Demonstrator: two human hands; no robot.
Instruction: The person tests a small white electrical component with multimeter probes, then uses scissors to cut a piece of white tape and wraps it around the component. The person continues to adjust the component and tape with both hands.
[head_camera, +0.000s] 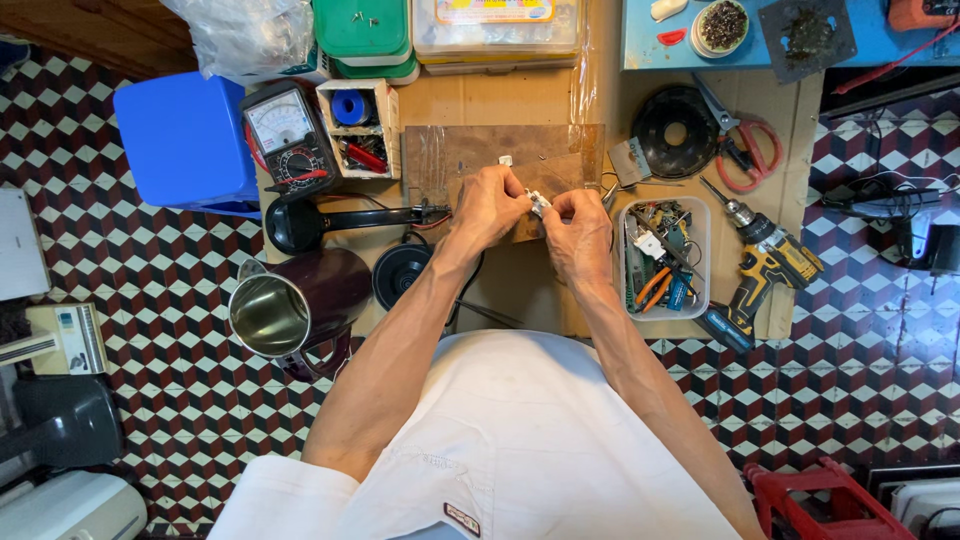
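Note:
My left hand (488, 205) and my right hand (580, 232) meet over a brown board (455, 160) on the cardboard work surface (520, 100). Together they pinch a small white and metal part (539, 203) between their fingertips. Wires run from beside my left hand to a black kettle handle piece (335, 220) lying to the left. A dark red electric kettle body (295, 305) with a steel inside lies on its side at the near left, beside a round black base (400, 272).
An analog multimeter (288, 135) and a small parts box (358, 128) sit at the left back. A clear tray of tools (662, 258), a yellow cordless drill (770, 262), red-handled scissors (745, 150) and a black round lid (675, 130) lie right. A blue stool (185, 140) stands left.

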